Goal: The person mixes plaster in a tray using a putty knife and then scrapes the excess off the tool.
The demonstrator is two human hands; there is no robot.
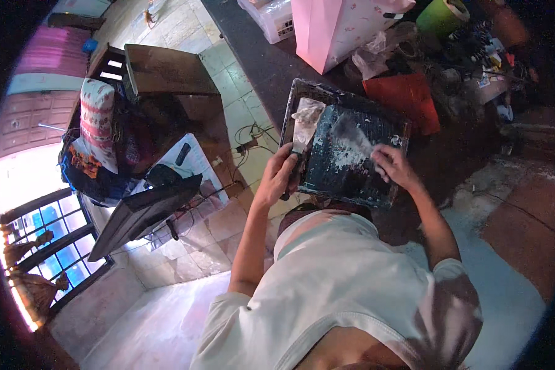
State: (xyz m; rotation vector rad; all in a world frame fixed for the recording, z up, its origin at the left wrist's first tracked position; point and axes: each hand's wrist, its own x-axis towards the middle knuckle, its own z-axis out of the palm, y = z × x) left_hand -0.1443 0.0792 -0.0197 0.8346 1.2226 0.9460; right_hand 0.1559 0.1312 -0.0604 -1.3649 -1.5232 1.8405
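White T-shirt [327, 265] fabric is shown closest, worn below a black, paint-crusted tray [351, 179] that is positioned against the edge of a dark table [243, 37]. A wide putty knife [304, 131], loaded with pale paste [308, 113], is clamped by its handle in the left hand [277, 174]; whether the tray is also gripped cannot be told. Within the right hand's [394, 165] closed fingers, a blurred scraper [361, 140] is held over the white-smeared tray floor.

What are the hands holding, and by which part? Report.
The left hand holds a putty knife by its handle; whether it also grips the tray cannot be told. The right hand holds a blurred scraper by its handle end.
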